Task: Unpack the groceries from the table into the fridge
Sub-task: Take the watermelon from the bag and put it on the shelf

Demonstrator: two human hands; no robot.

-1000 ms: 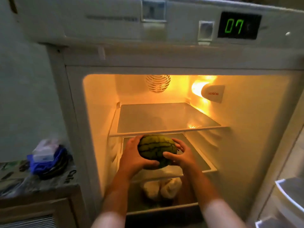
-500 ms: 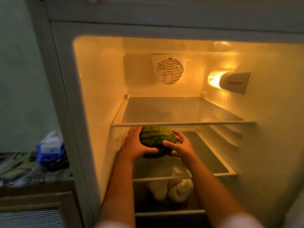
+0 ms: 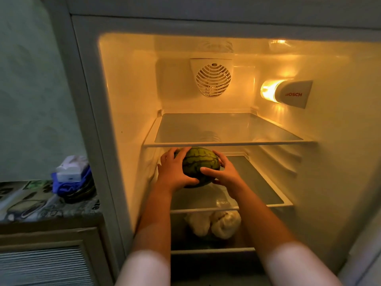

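A small striped green watermelon (image 3: 201,165) is held inside the open fridge (image 3: 127,100), just under the front lip of the top glass shelf (image 3: 226,144) and over the left part of the second shelf (image 3: 266,195). My left hand (image 3: 175,172) grips its left side. My right hand (image 3: 224,174) grips its right side and front. Whether the melon rests on the second shelf or hangs just above it is not clear.
Pale bagged items (image 3: 214,223) lie on the shelf below. The top shelf holds nothing. A lamp (image 3: 286,93) glows on the right wall, a fan grille (image 3: 213,80) at the back. Left of the fridge, a counter (image 3: 41,205) carries a white box on blue cloth (image 3: 71,174).
Both hands have carried the watermelon forward and deeper into the fridge, from in front of the shelves to under the top shelf. The view has moved closer and tilted down.
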